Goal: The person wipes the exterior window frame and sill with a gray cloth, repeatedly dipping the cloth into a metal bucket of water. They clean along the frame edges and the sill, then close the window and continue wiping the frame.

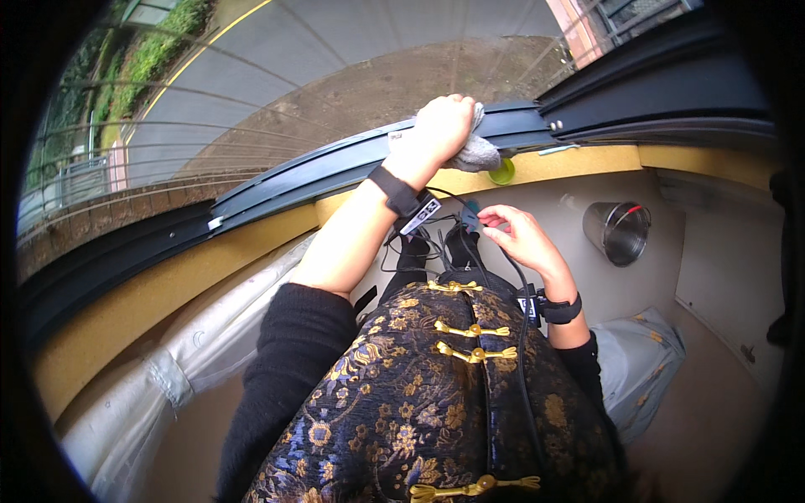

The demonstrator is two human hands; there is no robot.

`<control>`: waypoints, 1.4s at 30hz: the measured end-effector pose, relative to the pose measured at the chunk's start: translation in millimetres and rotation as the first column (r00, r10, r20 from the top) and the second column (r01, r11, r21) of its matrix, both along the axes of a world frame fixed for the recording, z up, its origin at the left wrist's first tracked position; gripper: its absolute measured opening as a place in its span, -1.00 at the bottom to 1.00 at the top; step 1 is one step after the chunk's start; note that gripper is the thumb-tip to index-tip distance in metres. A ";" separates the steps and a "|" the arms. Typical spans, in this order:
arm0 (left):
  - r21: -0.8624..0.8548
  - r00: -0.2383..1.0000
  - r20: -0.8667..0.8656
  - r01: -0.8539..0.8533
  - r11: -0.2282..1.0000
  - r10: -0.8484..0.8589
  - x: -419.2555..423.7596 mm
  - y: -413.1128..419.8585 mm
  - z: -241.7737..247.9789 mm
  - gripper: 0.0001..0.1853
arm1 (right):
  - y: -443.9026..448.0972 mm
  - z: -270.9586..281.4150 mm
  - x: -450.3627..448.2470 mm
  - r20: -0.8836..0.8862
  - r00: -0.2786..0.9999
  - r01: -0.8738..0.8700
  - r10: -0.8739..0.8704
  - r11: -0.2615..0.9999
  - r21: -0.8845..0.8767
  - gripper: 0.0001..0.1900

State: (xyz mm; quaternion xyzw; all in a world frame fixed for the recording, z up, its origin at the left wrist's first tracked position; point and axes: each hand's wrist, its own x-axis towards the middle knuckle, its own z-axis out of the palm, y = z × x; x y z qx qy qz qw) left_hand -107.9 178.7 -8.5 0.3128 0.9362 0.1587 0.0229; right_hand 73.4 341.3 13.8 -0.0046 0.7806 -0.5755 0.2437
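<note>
My left hand [443,129] presses a grey cloth [475,154] onto the dark metal window track [371,151]. The cloth bunches out past the fingers, over the track's inner edge. Lower and to the right, my right hand [522,239] has its thumb and fingers curled around a thin black cable [523,295]. That cable runs down across the patterned jacket and also up towards the left wrist. Just beyond the right fingers, a lime-green cup [502,171] is by the yellow sill [585,163], partly hidden by the cloth.
A metal bucket [619,232] with a red grip on its handle is at the right. Tied curtains [170,377] hang at the left. Thin bars [251,97] cross outside the opening, with a road beyond. Loose cables [415,251] dangle near my feet.
</note>
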 end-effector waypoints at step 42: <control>-0.363 0.920 -0.063 -0.382 0.850 0.386 65.5 -252.5 43.0 -0.87 | -10.1 12.9 -20.3 -0.056 0.994 -0.097 0.097 0.995 0.007 -0.71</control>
